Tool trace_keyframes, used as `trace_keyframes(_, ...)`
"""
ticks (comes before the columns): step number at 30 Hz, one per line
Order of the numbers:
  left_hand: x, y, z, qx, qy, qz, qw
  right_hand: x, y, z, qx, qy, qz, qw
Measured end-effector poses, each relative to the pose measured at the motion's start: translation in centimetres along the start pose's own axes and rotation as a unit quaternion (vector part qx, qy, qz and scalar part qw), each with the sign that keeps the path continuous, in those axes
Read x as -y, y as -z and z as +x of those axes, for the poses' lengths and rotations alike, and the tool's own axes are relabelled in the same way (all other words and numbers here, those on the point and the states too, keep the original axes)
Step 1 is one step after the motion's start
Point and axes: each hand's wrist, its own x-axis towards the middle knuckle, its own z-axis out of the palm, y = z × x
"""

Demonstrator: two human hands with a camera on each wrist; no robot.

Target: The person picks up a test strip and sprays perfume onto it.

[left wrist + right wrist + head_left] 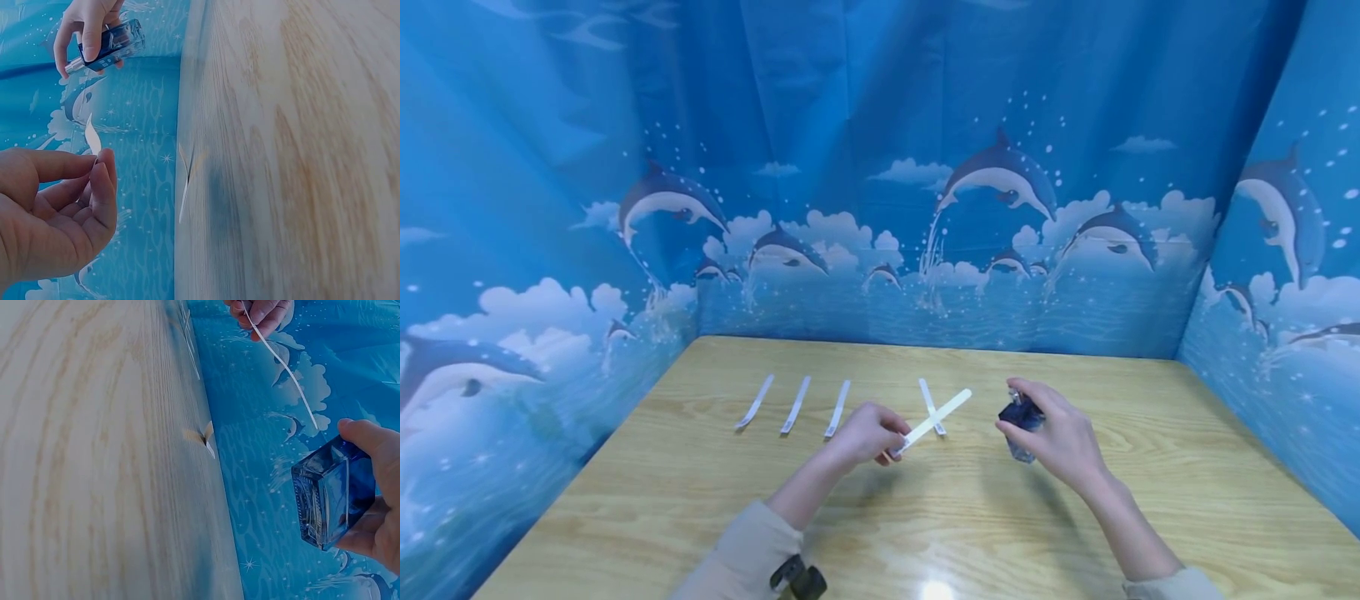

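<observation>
Between thumb and fingertips, my left hand (868, 433) pinches one end of a white paper test strip (942, 417). The strip slants up to the right, its free end toward the other hand. My right hand (1063, 437) grips a dark blue glass perfume bottle (1021, 450), with a finger at the silver sprayer (1015, 395) on top. In the right wrist view the bottle's clear, thick base (310, 509) faces the camera. A gap separates bottle and strip. Another strip (926, 392) lies on the table behind the held one, which crosses over it in the head view.
Left of my left hand, several more paper strips (795, 405) lie in a spaced row on the wooden table (700, 517). A blue dolphin-print curtain (850, 167) hangs along the back and sides. A dark wrist device (797, 577) sits by the left sleeve.
</observation>
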Motion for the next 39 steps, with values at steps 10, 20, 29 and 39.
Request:
trace_keyframes(10,0.19,0.05,-0.09,-0.004,0.001,0.001,1.0,0.11,0.07,-0.02,-0.019,0.031,-0.019,0.999)
trace_keyframes(20,0.33,0.04,-0.13,-0.005,0.002,0.004,1.0,0.05,0.06,-0.14,-0.022,0.035,-0.018,0.999)
trace_keyframes(29,0.21,0.23,-0.17,-0.009,0.014,0.004,0.9999,-0.06,0.15,-0.19,-0.025,0.033,-0.021,0.999)
trace_keyframes(39,0.64,0.53,-0.08,-0.011,0.005,0.005,0.9999,-0.01,0.13,-0.01,-0.02,0.021,-0.017,0.999)
